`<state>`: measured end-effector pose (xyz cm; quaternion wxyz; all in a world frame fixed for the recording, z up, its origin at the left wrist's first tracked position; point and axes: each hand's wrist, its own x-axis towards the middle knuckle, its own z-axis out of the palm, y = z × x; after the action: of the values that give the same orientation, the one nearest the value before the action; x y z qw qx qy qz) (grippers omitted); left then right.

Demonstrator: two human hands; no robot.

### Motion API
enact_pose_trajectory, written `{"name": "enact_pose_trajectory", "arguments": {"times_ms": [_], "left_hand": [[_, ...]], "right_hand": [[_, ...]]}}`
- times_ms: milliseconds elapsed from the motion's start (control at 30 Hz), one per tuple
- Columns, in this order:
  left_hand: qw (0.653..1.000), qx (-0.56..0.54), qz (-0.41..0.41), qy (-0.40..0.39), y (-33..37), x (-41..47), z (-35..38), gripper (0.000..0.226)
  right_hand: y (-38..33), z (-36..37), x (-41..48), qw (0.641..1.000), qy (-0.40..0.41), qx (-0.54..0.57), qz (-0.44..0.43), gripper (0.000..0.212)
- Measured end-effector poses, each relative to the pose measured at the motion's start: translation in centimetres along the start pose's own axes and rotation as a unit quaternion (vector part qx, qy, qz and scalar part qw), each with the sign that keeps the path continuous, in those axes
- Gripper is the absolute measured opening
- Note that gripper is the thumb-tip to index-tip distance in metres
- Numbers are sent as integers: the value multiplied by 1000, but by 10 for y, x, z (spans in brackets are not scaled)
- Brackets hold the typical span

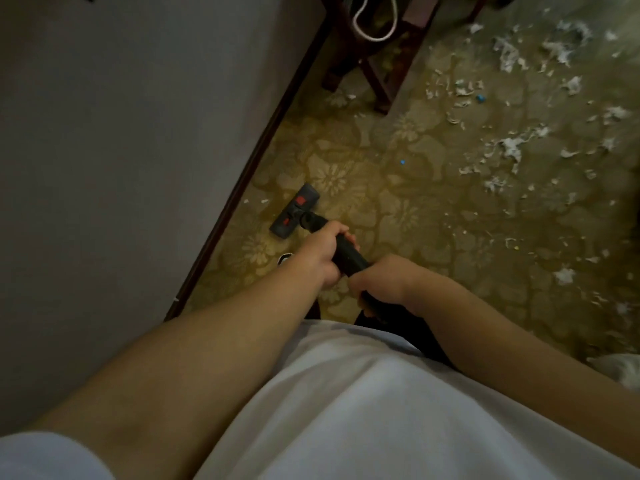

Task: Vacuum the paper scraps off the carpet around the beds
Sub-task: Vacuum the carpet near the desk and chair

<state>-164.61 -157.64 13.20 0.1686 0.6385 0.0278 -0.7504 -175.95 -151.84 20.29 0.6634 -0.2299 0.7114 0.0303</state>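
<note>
- Step in hand: a suction pass along the left edge of the carpet (415, 220).
- One black wand (348, 252), gripped by two hands. The left hand (322, 254) is forward and the right hand (377, 282) behind, fingers curled round it.
- One floor nozzle (294, 211) rests on the carpet.
- Paper scraps (509, 147): too many to count, mostly well right of the nozzle.
- Next move, as judged: swing the nozzle right and work in overlapping strokes.

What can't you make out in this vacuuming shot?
Head view:
- Vacuum wand: its upper end and the machine are hidden behind the right hand and white shirt.
- White cable: cut off by the top edge.
- Blue bits: too small to identify.
- Black-and-white object beside the left hand: mostly hidden by the wrist.
</note>
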Motion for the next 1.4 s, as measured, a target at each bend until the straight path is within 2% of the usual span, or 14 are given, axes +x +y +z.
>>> {"name": "enact_pose_trajectory", "arguments": {"times_ms": [300, 467, 667, 867, 1067, 1400], "left_hand": [[999, -16, 17, 25, 102, 13, -99, 24], [999, -16, 12, 26, 116, 20, -121, 23], [1000, 20, 4, 10, 116, 23, -107, 21], [999, 39, -7, -18, 96, 19, -54, 21], [995, 95, -23, -22, 54, 15, 25, 20], [970, 220, -101, -21, -105, 3, 137, 22]], "right_hand": [[-106, 82, 37, 999, -11, -40, -25, 11], [-125, 101, 42, 998, -17, -56, -32, 12], [-118, 90, 42, 999, -4, -28, -26, 10], [-82, 54, 32, 999, 18, 29, -17, 11], [-28, -1, 26, 993, 36, 112, 4, 22], [144, -73, -20, 971, 42, 229, 53, 16]]}}
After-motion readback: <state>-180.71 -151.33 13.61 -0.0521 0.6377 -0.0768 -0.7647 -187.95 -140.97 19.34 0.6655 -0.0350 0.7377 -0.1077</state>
